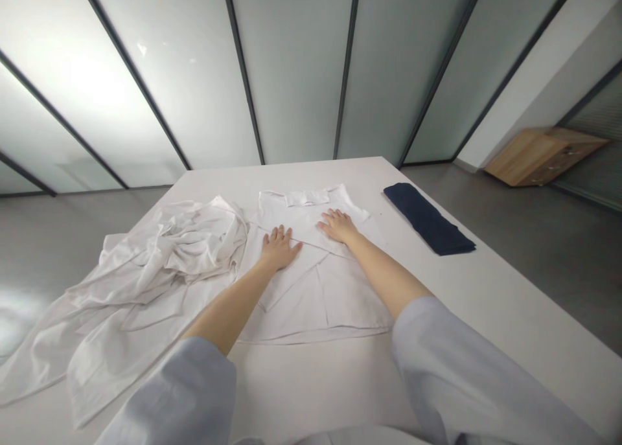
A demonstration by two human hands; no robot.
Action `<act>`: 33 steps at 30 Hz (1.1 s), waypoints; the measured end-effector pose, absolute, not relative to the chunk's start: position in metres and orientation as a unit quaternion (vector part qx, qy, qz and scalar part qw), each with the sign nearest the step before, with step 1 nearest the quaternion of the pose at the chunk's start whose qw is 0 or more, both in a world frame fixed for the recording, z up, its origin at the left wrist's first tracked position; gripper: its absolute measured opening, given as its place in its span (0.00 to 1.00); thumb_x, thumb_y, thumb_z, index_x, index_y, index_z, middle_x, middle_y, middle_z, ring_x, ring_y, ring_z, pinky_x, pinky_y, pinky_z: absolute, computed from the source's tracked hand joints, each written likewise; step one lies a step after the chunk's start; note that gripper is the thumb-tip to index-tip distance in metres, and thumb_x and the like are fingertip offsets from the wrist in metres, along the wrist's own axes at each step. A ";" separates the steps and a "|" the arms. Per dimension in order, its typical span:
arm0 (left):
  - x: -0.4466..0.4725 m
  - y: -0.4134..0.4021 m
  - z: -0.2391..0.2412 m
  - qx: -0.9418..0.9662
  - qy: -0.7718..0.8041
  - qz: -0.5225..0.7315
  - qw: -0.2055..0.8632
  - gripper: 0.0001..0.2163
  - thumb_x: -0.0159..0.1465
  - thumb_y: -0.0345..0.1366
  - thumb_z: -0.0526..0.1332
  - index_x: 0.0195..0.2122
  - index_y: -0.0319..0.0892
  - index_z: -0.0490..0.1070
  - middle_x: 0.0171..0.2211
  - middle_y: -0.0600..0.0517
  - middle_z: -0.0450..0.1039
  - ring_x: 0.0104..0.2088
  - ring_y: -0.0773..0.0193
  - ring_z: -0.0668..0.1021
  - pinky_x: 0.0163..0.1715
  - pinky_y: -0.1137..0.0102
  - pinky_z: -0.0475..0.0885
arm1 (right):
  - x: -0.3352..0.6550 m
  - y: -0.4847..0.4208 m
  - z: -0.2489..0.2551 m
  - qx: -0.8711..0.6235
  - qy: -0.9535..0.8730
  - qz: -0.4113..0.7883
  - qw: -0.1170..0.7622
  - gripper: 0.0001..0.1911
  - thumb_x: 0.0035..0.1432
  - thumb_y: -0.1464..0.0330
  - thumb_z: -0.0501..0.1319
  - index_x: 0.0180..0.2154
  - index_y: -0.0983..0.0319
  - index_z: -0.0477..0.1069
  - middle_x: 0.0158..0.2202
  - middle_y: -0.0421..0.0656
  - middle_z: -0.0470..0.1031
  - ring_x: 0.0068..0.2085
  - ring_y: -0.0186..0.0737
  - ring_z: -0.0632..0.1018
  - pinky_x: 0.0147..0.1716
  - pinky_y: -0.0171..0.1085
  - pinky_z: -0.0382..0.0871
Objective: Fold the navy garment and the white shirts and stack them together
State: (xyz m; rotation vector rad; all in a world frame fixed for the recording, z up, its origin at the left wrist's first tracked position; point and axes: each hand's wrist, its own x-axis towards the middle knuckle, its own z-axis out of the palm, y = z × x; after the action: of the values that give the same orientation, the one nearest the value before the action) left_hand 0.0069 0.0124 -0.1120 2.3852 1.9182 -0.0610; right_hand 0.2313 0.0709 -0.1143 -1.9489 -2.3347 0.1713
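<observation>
Creases could form in the white garment (pixel 315 270), spread on the tabletop (pixel 486 302) beside the crumpled white cloth (pixel 179 251), if left hand (pixel 280 249) and right hand (pixel 339 225) — both palm-down on it, fingers apart, clamping nothing — pressed unevenly.

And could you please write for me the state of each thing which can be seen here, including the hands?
White garment: laid out, mostly flat, lightly creased
White cloth heap: bunched and wrinkled
Dark blue cloth: folded into a narrow strip, lying flat
Left hand: open, palm down on the garment
Right hand: open, palm down on the garment
</observation>
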 end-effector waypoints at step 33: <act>-0.034 -0.027 -0.112 0.768 0.638 0.057 -0.010 0.21 0.68 0.40 0.49 0.61 0.41 0.63 0.65 0.43 0.59 0.64 0.55 0.64 0.61 0.61 0.60 | 0.241 -0.021 -0.106 -0.701 -0.713 0.017 0.028 0.34 0.62 0.57 0.55 0.65 0.65 0.55 0.68 0.57 0.51 0.67 0.59 0.53 0.63 0.54 0.46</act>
State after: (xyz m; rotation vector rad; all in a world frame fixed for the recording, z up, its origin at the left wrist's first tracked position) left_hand -0.0343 -0.0271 -0.1118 2.4283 2.0156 0.1811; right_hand 0.2410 -0.0214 -0.1057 -2.1625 -2.1994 0.0519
